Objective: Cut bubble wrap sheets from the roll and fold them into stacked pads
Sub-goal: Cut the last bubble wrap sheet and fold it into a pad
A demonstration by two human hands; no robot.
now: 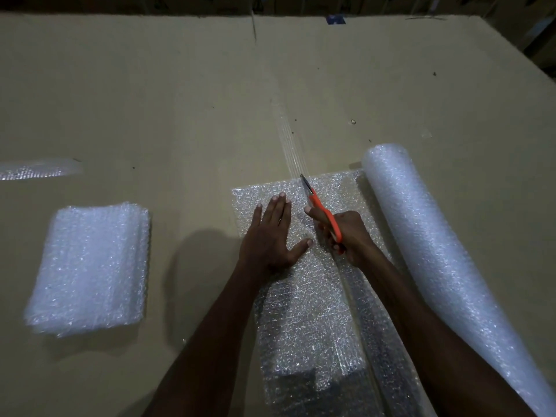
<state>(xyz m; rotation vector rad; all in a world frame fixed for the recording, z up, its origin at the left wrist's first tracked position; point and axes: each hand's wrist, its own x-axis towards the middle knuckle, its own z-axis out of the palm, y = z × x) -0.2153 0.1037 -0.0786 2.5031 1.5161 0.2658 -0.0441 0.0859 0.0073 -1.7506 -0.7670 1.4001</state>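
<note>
the right hand (346, 233) has its grip clenched round the orange handles of the scissors (323, 212), fingers curled through and over them, one finger stretched out along the left side of the handle. the blades point away from the person, their tip close to the far edge of the unrolled sheet (304, 296). a cut line runs back from the scissors toward the person, down the sheet between the two forearms.

the left hand (272, 233) lies flat, palm down, on the sheet just left of the scissors, its grip released: fingers straight and together, thumb spread toward the right hand. it presses the bubble wrap onto the surface (180, 100).

the sheet stretches from near the bottom edge of the view up to the scissor tip. to the right of the cut, a narrow strip of it runs on to the bubble wrap roll (436, 248), which lies on its side along the sheet's right edge, slanting from upper middle to lower right.

well apart to the left sits the stack of folded pads (90, 266), a thick squarish pile on the bare surface. further left and farther back, at the view's edge, lies a flat scrap of bubble wrap (36, 170).

the surface is brown cardboard with a taped seam (288, 139) running away from the scissors. no containers are visible.
</note>
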